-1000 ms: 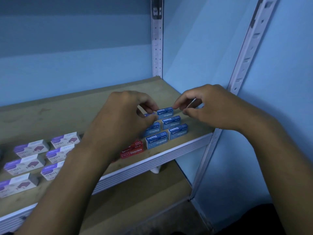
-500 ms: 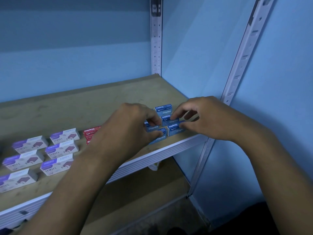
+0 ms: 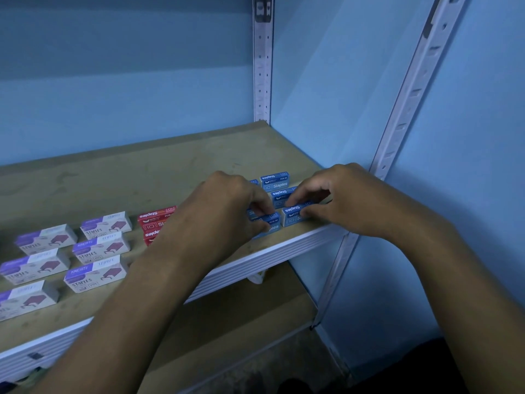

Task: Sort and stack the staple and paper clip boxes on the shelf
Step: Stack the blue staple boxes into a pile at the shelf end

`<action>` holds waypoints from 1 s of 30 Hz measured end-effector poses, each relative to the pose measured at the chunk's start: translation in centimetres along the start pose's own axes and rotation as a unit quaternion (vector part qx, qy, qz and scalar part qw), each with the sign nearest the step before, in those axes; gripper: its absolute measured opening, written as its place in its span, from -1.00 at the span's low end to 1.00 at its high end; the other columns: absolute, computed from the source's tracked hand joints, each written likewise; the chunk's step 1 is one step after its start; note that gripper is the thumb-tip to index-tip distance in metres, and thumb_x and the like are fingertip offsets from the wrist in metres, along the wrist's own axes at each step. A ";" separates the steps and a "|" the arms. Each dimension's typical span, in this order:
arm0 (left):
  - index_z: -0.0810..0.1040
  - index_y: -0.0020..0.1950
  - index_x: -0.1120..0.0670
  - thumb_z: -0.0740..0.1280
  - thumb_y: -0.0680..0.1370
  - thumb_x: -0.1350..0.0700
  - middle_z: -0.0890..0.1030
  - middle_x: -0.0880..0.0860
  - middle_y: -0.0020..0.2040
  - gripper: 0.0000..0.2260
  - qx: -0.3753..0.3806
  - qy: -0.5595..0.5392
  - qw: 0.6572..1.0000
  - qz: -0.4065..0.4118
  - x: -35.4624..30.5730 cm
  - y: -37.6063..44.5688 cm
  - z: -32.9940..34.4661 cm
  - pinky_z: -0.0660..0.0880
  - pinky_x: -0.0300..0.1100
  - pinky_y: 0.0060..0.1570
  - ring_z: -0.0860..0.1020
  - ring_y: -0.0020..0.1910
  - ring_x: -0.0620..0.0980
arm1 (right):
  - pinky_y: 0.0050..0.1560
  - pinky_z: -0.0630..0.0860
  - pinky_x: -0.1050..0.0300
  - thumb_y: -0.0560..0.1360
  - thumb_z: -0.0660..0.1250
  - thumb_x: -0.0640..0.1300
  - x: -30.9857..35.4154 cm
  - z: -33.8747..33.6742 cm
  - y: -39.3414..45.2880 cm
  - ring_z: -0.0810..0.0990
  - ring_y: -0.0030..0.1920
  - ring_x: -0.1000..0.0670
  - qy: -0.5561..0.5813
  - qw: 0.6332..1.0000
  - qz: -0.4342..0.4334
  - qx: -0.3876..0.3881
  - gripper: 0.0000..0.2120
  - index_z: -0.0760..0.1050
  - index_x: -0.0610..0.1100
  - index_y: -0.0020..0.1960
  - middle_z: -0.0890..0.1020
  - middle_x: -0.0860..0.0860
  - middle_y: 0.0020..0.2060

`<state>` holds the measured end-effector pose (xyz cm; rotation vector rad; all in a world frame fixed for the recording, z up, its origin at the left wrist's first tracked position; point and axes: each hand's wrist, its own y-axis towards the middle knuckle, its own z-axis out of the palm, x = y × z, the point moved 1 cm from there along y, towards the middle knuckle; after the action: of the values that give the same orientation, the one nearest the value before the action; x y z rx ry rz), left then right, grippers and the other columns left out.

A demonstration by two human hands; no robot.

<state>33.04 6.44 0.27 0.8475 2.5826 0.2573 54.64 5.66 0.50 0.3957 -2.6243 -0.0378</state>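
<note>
Pinching one blue staple box [image 3: 295,214] between thumb and fingers, the right hand [image 3: 341,199] works at the front right corner of the wooden shelf [image 3: 119,177]. The left hand [image 3: 224,211] grips the neighbouring blue staple box [image 3: 268,221] just beside it. Red staple boxes [image 3: 156,218] and purple-and-white staple boxes [image 3: 96,245] lie further left.

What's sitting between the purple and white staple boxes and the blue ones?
In the head view, red Staples boxes lie between the purple and white boxes and the blue boxes, partly hidden by the left hand.
</note>
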 end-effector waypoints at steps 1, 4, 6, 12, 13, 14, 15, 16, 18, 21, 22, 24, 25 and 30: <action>0.71 0.00 -0.12 0.56 0.38 0.03 0.70 -0.14 -0.10 -0.79 -0.004 -0.004 1.000 0.001 0.1 0.0 0.0 0.59 -0.15 -0.08 0.57 -0.24 -0.22 | 0.05 0.51 0.33 0.48 0.52 -0.13 -0.1 0.0 0.0 0.63 -0.03 0.23 -0.002 1.000 -0.002 0.001 -0.76 0.70 0.19 0.04 0.66 0.30 -0.10; 0.72 0.00 -0.12 0.57 0.37 0.04 0.71 -0.13 -0.09 -0.78 -0.005 -0.009 1.000 0.002 0.2 0.1 0.1 0.59 -0.14 -0.07 0.57 -0.23 -0.23 | 0.02 0.49 0.40 0.48 0.51 -0.13 -0.1 -0.1 -0.1 0.62 -0.03 0.25 -0.003 1.000 -0.002 0.002 -0.76 0.70 0.20 0.05 0.64 0.33 -0.14; 0.72 0.00 -0.12 0.57 0.37 0.04 0.70 -0.13 -0.10 -0.78 -0.005 -0.013 1.000 0.005 0.2 0.1 0.1 0.59 -0.16 -0.07 0.58 -0.23 -0.23 | 0.00 0.47 0.42 0.48 0.51 -0.13 -0.2 -0.1 -0.1 0.62 -0.03 0.25 -0.003 1.000 -0.004 0.001 -0.76 0.70 0.20 0.05 0.64 0.32 -0.13; 0.72 -0.03 -0.11 0.57 0.37 0.04 0.70 -0.14 -0.14 -0.80 -0.010 -0.018 1.000 0.007 0.2 0.4 0.5 0.45 -0.39 -0.16 0.51 -0.29 -0.30 | 0.00 0.46 0.41 0.48 0.51 -0.14 0.0 0.0 -0.1 0.62 -0.04 0.25 -0.008 1.000 -0.010 -0.001 -0.77 0.70 0.18 0.04 0.66 0.29 -0.12; 0.72 -0.03 -0.10 0.56 0.37 0.04 0.70 -0.15 -0.14 -0.80 -0.007 -0.017 1.000 0.008 0.2 0.4 0.6 0.41 -0.45 -0.18 0.50 -0.30 -0.32 | 0.01 0.46 0.41 0.48 0.51 -0.14 0.0 0.0 -0.2 0.62 -0.03 0.23 -0.010 1.000 -0.011 -0.001 -0.76 0.70 0.17 0.05 0.66 0.28 -0.11; 0.71 -0.02 -0.10 0.56 0.38 0.04 0.70 -0.15 -0.13 -0.81 -0.005 -0.015 1.000 0.009 0.2 0.4 0.6 0.37 -0.49 -0.19 0.49 -0.31 -0.34 | 0.01 0.46 0.41 0.48 0.51 -0.15 0.1 0.0 -0.2 0.63 -0.03 0.22 -0.011 1.000 -0.012 -0.001 -0.76 0.71 0.16 0.05 0.67 0.27 -0.10; 0.71 -0.02 -0.10 0.56 0.38 0.04 0.70 -0.15 -0.13 -0.81 -0.003 -0.014 1.000 0.009 0.2 0.4 0.6 0.36 -0.51 -0.19 0.48 -0.31 -0.35 | 0.01 0.46 0.42 0.48 0.51 -0.15 0.1 0.0 -0.2 0.63 -0.04 0.22 -0.013 1.000 -0.013 -0.002 -0.76 0.71 0.16 0.06 0.68 0.26 -0.09; 0.71 -0.02 -0.10 0.56 0.38 0.04 0.70 -0.16 -0.12 -0.81 -0.003 -0.015 1.000 0.009 0.2 0.4 0.6 0.37 -0.51 -0.19 0.49 -0.30 -0.35 | 0.00 0.45 0.44 0.48 0.51 -0.14 0.1 0.0 -0.2 0.63 -0.04 0.22 -0.015 1.000 -0.013 -0.003 -0.76 0.71 0.16 0.06 0.68 0.25 -0.08; 0.71 -0.02 -0.10 0.56 0.38 0.04 0.70 -0.16 -0.12 -0.80 -0.001 -0.019 1.000 0.008 0.2 0.4 0.6 0.42 -0.45 -0.17 0.53 -0.27 -0.32 | -0.04 0.42 0.49 0.49 0.50 -0.13 0.1 0.0 -0.2 0.62 -0.05 0.23 -0.020 1.000 -0.010 -0.004 -0.77 0.71 0.17 0.06 0.68 0.25 -0.08; 0.71 0.00 -0.09 0.56 0.39 0.05 0.70 -0.15 -0.11 -0.80 -0.002 -0.024 1.000 0.011 0.1 0.4 0.5 0.43 -0.44 -0.15 0.51 -0.28 -0.31 | -0.09 0.38 0.54 0.48 0.51 -0.13 0.1 0.1 -0.2 0.62 -0.06 0.26 -0.019 1.000 -0.004 -0.011 -0.77 0.71 0.18 0.05 0.69 0.25 -0.09; 0.71 0.00 -0.09 0.56 0.39 0.06 0.70 -0.15 -0.10 -0.79 -0.002 -0.026 1.000 0.013 0.0 0.4 0.5 0.42 -0.45 -0.16 0.49 -0.30 -0.32 | -0.11 0.37 0.56 0.48 0.51 -0.13 0.1 0.1 -0.2 0.61 -0.07 0.29 -0.019 1.000 -0.002 -0.012 -0.77 0.71 0.18 0.05 0.69 0.25 -0.10; 0.72 0.00 -0.08 0.56 0.39 0.06 0.70 -0.15 -0.10 -0.79 -0.003 -0.027 1.000 0.014 0.0 0.4 0.5 0.40 -0.47 -0.17 0.47 -0.32 -0.35 | -0.14 0.36 0.58 0.48 0.51 -0.12 0.1 0.1 -0.1 0.58 -0.09 0.33 -0.022 1.000 -0.001 -0.011 -0.76 0.71 0.18 0.06 0.67 0.27 -0.13; 0.72 0.00 -0.08 0.56 0.38 0.06 0.70 -0.15 -0.10 -0.79 -0.003 -0.027 1.000 0.014 0.0 0.4 0.5 0.42 -0.47 -0.17 0.49 -0.31 -0.35 | -0.15 0.36 0.58 0.48 0.51 -0.12 0.1 0.2 -0.1 0.58 -0.10 0.34 -0.024 1.000 -0.001 -0.010 -0.76 0.71 0.18 0.06 0.65 0.29 -0.15; 0.72 -0.02 -0.06 0.56 0.37 0.01 0.71 -0.14 -0.14 -0.80 -0.016 -0.044 0.999 0.006 0.1 0.1 0.4 0.57 -0.30 -0.13 0.61 -0.24 -0.26 | -0.01 0.50 0.41 0.47 0.52 -0.07 0.1 0.1 -0.3 0.63 -0.06 0.27 0.013 1.000 -0.004 -0.009 -0.79 0.70 0.17 0.06 0.69 0.28 -0.11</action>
<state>33.21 6.64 -0.08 0.8430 2.4854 0.2590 54.61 5.33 0.45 0.3982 -2.5943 -0.0572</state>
